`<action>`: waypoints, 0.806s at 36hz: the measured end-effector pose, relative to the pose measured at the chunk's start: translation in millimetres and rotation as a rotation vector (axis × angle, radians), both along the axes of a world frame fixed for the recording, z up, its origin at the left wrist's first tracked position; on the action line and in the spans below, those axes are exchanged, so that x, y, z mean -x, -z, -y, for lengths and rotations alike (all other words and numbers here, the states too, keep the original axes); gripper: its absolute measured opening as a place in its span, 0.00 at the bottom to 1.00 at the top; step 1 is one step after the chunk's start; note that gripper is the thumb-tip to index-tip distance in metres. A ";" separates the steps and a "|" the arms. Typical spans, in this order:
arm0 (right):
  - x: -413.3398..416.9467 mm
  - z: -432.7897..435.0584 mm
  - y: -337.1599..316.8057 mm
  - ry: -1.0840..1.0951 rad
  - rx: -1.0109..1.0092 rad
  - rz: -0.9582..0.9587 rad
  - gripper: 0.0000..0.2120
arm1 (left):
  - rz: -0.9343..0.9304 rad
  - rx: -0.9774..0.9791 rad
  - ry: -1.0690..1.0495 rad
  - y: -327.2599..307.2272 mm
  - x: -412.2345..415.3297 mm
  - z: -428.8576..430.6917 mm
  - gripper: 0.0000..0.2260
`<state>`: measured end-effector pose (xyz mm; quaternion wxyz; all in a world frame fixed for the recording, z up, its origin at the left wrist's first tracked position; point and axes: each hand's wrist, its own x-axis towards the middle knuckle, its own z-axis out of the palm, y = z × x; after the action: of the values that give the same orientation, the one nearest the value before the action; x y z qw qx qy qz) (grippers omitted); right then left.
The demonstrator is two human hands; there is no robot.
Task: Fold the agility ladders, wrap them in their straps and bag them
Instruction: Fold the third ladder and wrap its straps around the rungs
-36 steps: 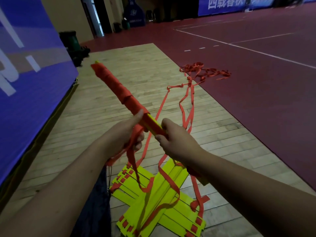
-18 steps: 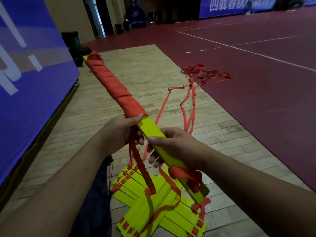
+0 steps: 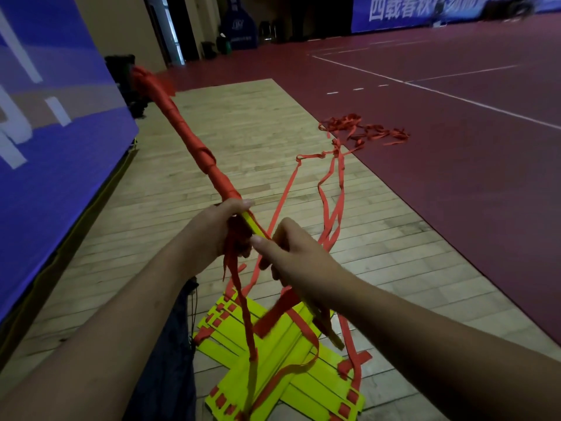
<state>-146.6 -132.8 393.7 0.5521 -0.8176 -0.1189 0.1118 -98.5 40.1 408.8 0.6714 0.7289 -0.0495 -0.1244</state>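
Red strap (image 3: 192, 141) wraps the folded ladder (image 3: 256, 228) slanting from centre frame to the upper left, with left hand (image 3: 212, 235) and right hand (image 3: 293, 258) both clenched round its bare yellow middle.

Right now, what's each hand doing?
Left hand: grips the yellow plastic rung bundle, half wrapped in red webbing strap.
Right hand: grips the same bundle, nearer its bare end.

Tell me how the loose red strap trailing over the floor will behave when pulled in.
Probably floppy: the red strap sags in slack loops from the ladder bundle and lies flat. Likely light, being thin ribbon. It may snag when pulled, since its far end sits in a tangled heap.
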 end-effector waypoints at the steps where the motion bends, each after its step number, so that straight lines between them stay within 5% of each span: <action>1: -3.2 5.1 -3.1 -0.046 -0.035 -0.087 0.21 | 0.006 0.032 0.020 -1.5 0.6 -3.0 0.18; 6: -6.5 20.7 -8.9 -0.402 -0.274 -0.457 0.22 | 0.009 0.212 0.131 -4.8 5.7 -15.2 0.14; 12: -6.0 17.2 -6.9 -0.317 -0.374 -0.335 0.10 | -0.021 0.073 0.016 -4.8 4.8 -5.8 0.13; 22: -3.0 2.1 3.3 -0.010 0.354 0.209 0.15 | -0.078 -0.057 -0.062 7.0 0.0 9.0 0.24; 29: -10.3 22.3 -10.9 -0.138 -0.061 -0.296 0.21 | -0.072 0.216 -0.035 -0.6 -0.9 -3.3 0.11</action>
<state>-136.3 -155.1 404.6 0.5790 -0.7650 -0.0957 0.2652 -97.6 43.4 409.4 0.7494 0.6481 -0.0257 -0.1330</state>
